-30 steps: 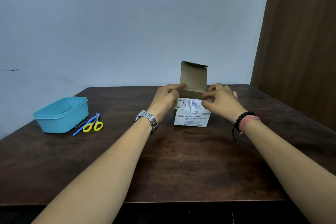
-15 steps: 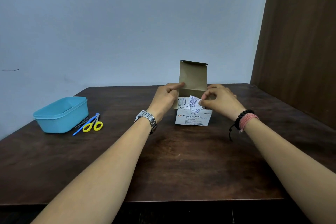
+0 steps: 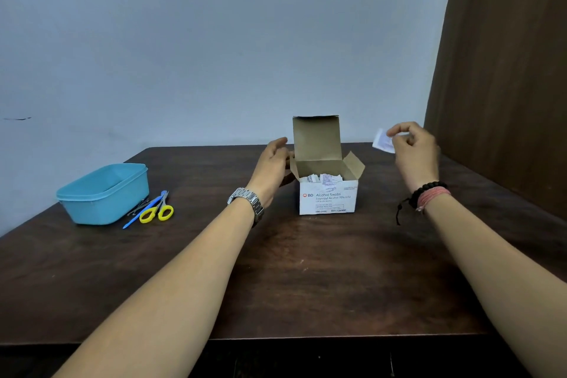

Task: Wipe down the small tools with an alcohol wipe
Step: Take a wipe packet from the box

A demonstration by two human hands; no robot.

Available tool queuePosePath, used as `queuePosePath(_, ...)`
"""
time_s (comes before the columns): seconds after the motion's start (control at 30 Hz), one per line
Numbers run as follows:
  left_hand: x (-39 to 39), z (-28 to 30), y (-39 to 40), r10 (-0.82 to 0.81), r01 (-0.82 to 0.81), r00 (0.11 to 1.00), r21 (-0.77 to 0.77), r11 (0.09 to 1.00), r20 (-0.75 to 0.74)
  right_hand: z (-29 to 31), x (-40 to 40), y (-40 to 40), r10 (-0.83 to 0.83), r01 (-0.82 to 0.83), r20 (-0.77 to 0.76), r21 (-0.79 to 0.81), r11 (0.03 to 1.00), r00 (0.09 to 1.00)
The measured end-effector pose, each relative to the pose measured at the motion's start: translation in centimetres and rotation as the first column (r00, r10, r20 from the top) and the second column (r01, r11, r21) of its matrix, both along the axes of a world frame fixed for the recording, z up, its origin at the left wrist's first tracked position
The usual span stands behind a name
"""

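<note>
A person sits at a dark wooden table (image 3: 306, 270), seen from a head-worn camera, both bare forearms reaching forward. The step in hand looks like fetching an alcohol wipe: none of the tools has been touched yet.

The right hand (image 3: 414, 150) is raised above the table near its far right edge, wrist bent, thumb and fingertips pinching a small white wipe packet (image 3: 383, 141), apparently sealed. The left hand (image 3: 274, 167) is relaxed and released, fingers loosely spread, just beside the left flap of the swab box (image 3: 328, 196); whether it touches the flap is unclear. The box stands toward the far middle of the table, lid upright, more packets showing inside.

The small tools lie near the table's left edge: yellow-handled scissors (image 3: 158, 212), a blue stick-like tool (image 3: 142, 213) and something metal (image 3: 139, 205) too small to identify, all just beside a blue plastic tub (image 3: 104, 193).

The next move likely calls for both hands to tear the packet open, then a reach well across to the tools.
</note>
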State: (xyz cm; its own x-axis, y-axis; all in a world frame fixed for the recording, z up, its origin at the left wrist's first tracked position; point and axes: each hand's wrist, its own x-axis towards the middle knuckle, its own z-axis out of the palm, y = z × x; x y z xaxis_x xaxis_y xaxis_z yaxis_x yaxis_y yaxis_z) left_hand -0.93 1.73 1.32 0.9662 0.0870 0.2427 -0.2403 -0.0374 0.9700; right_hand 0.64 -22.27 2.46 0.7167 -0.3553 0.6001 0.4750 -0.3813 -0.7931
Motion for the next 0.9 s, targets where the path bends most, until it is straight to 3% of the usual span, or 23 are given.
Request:
queuePosePath(0.1,0.4,-0.2,0.2,-0.005,0.004,1.0,-0.048,0.999,-0.029,-0.8,0.2,-0.6,-0.019,0.003,-0.099,-0.16,0.987,0.995)
queuePosePath(0.23,0.7,-0.5,0.5,0.003,-0.002,1.0,0.037,0.999,-0.014,-0.7,-0.2,-0.3,0.086,-0.111,-0.085,-0.362,0.925,0.993)
queuePosePath(0.4,0.7,-1.1,0.1,-0.003,-0.011,0.997,0.168,0.986,0.083,-1.2,0.5,0.1,0.259,-0.204,-0.029,-0.702,0.682,0.965)
queuePosePath(0.5,0.6,-1.0,-0.3,-0.01,-0.017,0.99,0.193,0.981,0.141,-1.5,1.1,-0.4,0.26,-0.149,0.001,-0.818,0.556,0.966)
queuePosePath(0.57,0.6,-0.9,-0.4,-0.03,-0.001,0.987,0.187,0.982,0.16,-1.5,1.3,-0.5,0.236,-0.108,0.023,-0.843,0.527,0.971)
queuePosePath(0.67,0.8,-1.1,-0.5,-0.013,-0.011,0.99,0.172,0.985,0.142,-1.4,1.2,-0.2,0.218,-0.074,0.077,-0.79,0.609,0.973)
queuePosePath(0.8,0.5,-0.4,-0.2,0.08,-0.103,0.982,0.131,0.986,0.173,-0.9,0.8,-0.6,0.072,-0.024,0.08,-0.487,0.873,0.994)
queuePosePath(0.9,-0.2,0.3,-0.3,0.056,-0.096,0.955,0.123,0.988,0.292,-0.9,0.9,-1.2,-0.032,0.047,0.051,-0.341,0.939,0.998)
